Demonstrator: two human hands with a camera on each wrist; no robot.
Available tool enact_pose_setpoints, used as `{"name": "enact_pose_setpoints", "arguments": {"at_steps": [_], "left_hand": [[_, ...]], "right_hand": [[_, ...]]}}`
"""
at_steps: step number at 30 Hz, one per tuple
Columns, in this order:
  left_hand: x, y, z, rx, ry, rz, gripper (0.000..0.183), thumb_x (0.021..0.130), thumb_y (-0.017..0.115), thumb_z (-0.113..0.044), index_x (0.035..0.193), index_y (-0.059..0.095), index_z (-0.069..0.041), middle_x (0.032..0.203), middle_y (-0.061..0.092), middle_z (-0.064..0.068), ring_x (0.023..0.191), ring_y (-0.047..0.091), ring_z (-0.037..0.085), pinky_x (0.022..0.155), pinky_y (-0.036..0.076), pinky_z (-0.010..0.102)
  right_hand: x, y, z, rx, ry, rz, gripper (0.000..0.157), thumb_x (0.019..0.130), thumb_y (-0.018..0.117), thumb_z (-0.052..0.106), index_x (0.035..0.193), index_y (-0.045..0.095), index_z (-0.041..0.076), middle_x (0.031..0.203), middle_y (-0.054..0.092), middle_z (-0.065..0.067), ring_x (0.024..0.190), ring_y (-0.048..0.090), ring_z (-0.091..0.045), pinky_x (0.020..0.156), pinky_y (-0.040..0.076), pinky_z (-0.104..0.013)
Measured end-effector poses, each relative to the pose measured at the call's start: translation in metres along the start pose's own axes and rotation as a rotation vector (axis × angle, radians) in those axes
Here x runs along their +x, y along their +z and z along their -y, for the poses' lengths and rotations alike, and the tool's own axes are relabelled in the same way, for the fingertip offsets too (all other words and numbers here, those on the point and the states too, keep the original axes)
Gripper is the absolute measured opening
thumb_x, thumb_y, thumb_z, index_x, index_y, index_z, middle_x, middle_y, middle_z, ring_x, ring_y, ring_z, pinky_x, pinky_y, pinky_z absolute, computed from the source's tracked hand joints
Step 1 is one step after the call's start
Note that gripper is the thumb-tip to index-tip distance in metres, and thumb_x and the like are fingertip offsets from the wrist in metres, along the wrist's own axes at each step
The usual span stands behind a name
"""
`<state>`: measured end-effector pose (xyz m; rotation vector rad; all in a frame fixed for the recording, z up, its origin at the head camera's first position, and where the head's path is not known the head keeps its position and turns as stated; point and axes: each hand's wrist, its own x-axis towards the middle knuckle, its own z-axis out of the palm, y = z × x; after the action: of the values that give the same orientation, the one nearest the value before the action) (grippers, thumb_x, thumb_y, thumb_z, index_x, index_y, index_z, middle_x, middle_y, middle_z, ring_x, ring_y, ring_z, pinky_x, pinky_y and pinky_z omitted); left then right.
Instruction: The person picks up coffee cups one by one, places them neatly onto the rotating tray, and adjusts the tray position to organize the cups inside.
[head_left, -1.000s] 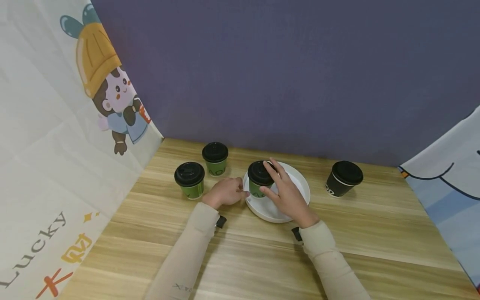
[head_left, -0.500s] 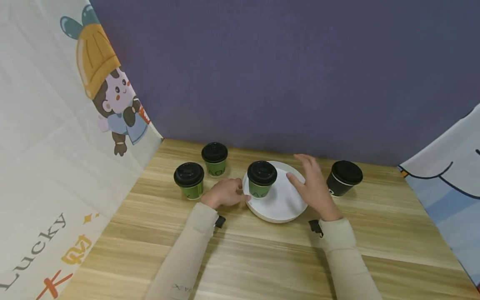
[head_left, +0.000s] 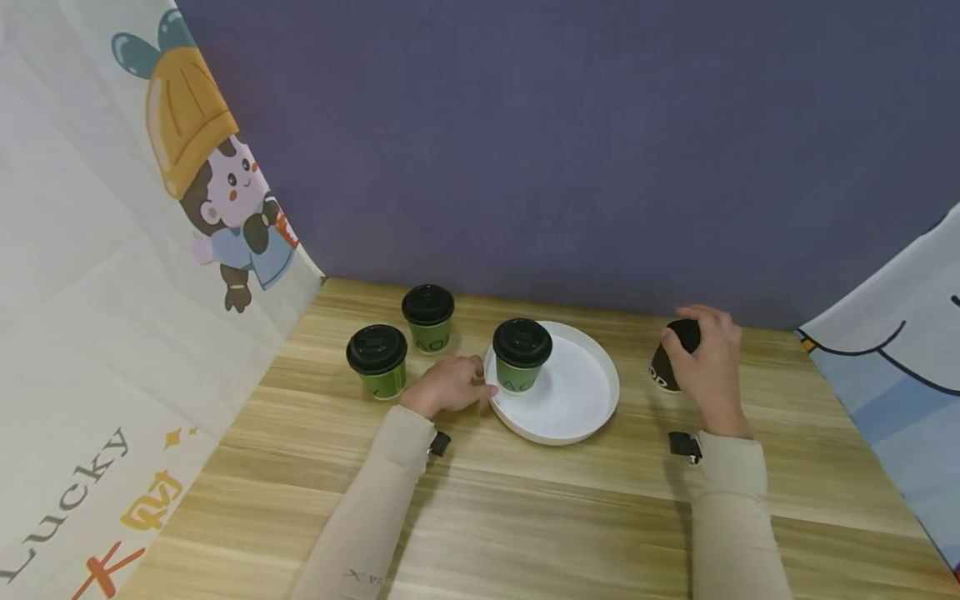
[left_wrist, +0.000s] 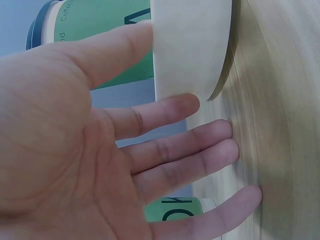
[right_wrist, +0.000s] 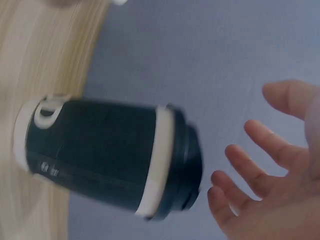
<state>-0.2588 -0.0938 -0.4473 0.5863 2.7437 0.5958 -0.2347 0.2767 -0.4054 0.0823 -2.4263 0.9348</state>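
Note:
A white round tray [head_left: 577,392] lies mid-table, bearing a green paper coffee cup [head_left: 519,367] with a black lid near its left side. My left hand [head_left: 450,386] pinches the tray's left rim, thumb at the top edge and index finger against the outer wall [left_wrist: 187,50]; its other fingers stretch out below. On the right, my right hand [head_left: 708,358] is beside and above a black coffee cup [head_left: 663,371] standing upright. In the right wrist view, a gap shows between the loosely bent fingers and the black cup's lid [right_wrist: 187,167].
Two more green cups with black lids stand left of the tray, one in front [head_left: 382,375] and one farther back [head_left: 430,325]. A dark blue-grey backdrop [head_left: 562,167] rises behind the wooden table [head_left: 525,525]. Printed cloth [head_left: 90,275] hangs at the left.
My right hand has left the green cup on the tray and moved rightward to the black cup. My left hand has stayed at the tray's rim.

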Motion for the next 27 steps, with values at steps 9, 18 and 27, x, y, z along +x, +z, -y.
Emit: {"name": "enact_pose_setpoints", "arguments": {"at_steps": [9, 18, 27], "left_hand": [[0.002, -0.001, -0.003, 0.004, -0.001, -0.021, 0.041, 0.094, 0.058, -0.045, 0.115, 0.062, -0.01, 0.105, 0.069, 0.003, 0.088, 0.058, 0.017, 0.084, 0.049, 0.035], [0.006, 0.001, -0.006, 0.017, 0.001, -0.062, 0.032, 0.096, 0.055, -0.041, 0.109, 0.063, -0.012, 0.102, 0.068, 0.002, 0.09, 0.056, 0.017, 0.085, 0.048, 0.035], [0.007, 0.002, -0.01, 0.027, -0.037, -0.097, 0.028, 0.098, 0.052, -0.04, 0.102, 0.064, -0.015, 0.095, 0.067, 0.001, 0.089, 0.056, 0.019, 0.083, 0.048, 0.038]], "right_hand": [[0.003, -0.009, -0.032, -0.067, 0.025, 0.059, 0.054, 0.094, 0.061, 0.026, 0.14, 0.046, 0.002, 0.149, 0.032, -0.029, 0.136, 0.022, -0.054, 0.107, 0.014, -0.068], [0.003, -0.006, -0.046, -0.144, 0.105, 0.242, 0.068, 0.1, 0.047, 0.041, 0.155, 0.018, 0.013, 0.157, 0.012, -0.028, 0.138, 0.007, -0.059, 0.103, 0.012, -0.075], [0.004, -0.007, -0.052, -0.125, 0.144, 0.275, 0.071, 0.099, 0.045, 0.045, 0.156, 0.012, 0.018, 0.157, 0.008, -0.027, 0.139, 0.006, -0.057, 0.099, 0.018, -0.074]]}}
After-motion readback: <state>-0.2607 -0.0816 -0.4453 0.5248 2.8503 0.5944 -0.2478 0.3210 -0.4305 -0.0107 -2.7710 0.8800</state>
